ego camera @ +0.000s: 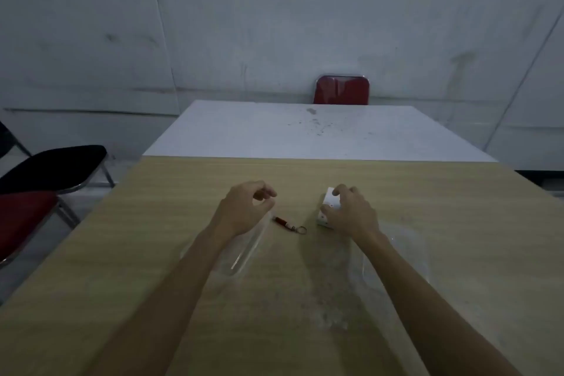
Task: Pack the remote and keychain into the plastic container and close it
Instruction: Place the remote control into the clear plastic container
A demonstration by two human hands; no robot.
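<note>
A small white remote lies on the wooden table, and my right hand is closed over it, fingers on its far end and near side. A red keychain with a metal ring lies between my hands, untouched. My left hand hovers with curled fingers over the far end of a clear plastic container. Whether those fingers touch the container's rim is unclear. A second clear plastic piece, seemingly the lid, lies under my right forearm.
A white table adjoins the far edge of the wooden one. A red chair stands behind it. A black chair and a red seat stand at the left.
</note>
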